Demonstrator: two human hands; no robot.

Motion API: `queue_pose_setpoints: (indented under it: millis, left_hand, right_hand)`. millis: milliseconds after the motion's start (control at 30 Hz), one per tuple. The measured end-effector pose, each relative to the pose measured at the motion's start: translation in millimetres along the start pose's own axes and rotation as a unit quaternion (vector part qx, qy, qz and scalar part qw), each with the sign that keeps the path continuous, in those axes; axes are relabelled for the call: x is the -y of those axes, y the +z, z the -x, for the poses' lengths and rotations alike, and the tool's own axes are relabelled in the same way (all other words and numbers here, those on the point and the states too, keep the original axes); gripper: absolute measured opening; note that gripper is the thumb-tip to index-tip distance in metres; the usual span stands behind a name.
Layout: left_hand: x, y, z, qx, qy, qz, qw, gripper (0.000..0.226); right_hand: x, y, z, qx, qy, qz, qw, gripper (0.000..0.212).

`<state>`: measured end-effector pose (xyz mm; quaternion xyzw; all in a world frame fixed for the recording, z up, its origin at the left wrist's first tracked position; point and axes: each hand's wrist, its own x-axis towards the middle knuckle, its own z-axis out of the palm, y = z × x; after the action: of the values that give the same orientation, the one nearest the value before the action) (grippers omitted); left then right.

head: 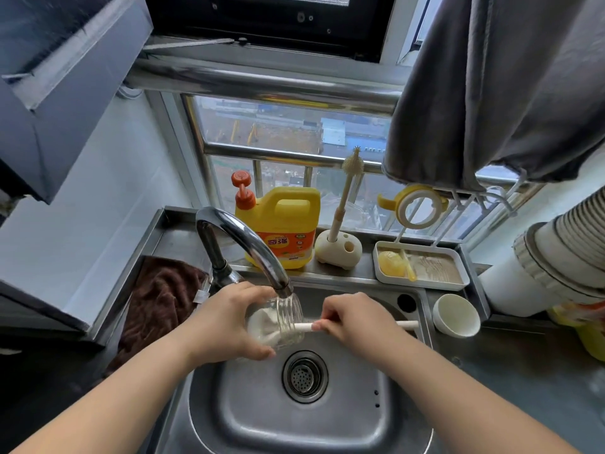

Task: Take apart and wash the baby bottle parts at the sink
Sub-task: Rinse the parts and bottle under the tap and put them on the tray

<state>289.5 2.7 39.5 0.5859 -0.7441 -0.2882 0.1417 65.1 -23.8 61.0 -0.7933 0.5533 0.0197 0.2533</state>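
My left hand (226, 319) grips a clear baby bottle (281, 326) lying on its side over the steel sink (248, 417), under water running from the tap (242, 244). My right hand (353, 317) holds the white handle of a bottle brush (407, 324), whose pale head is inside the bottle. The bottle's yellow collar with handles (417, 206) hangs on a rack at the window. A yellow teat part (391, 263) lies in a white tray (422, 283).
A yellow dish soap jug (284, 224) and a small brush in a cream stand (339, 249) sit on the ledge behind the sink. A white cup (455, 314) stands right of the sink, a brown towel (160, 299) lies left. A grey cloth (491, 93) hangs above right.
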Motion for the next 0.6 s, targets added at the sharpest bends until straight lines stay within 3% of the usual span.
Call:
queue_pose_setpoints:
  millis: [167,300,367,500,600]
  left_hand:
    - [-5,2,-1,-0.005,-0.011,0.001,1.000,0.066]
    - [-1,0,4,-0.003,-0.017,0.015,1.000,0.081]
    - [-1,2,8,-0.007,-0.031,0.035,0.999,0.093]
    - [-8,7,6,-0.018,-0.024,0.034,0.999,0.089]
    - [-5,3,8,-0.011,-0.027,0.027,0.999,0.091]
  right_hand:
    - [6,-4,-4,-0.066,-0.029,0.014,0.997,0.027]
    - [0,-1,0,0.010,-0.007,-0.023,1.000,0.025]
    - [-8,-6,0,-0.001,0.007,-0.020,1.000,0.025]
    - [4,3,-1,-0.049,-0.014,-0.046,0.998,0.025]
    - [1,5,4,0.012,-0.022,-0.080,0.996,0.023]
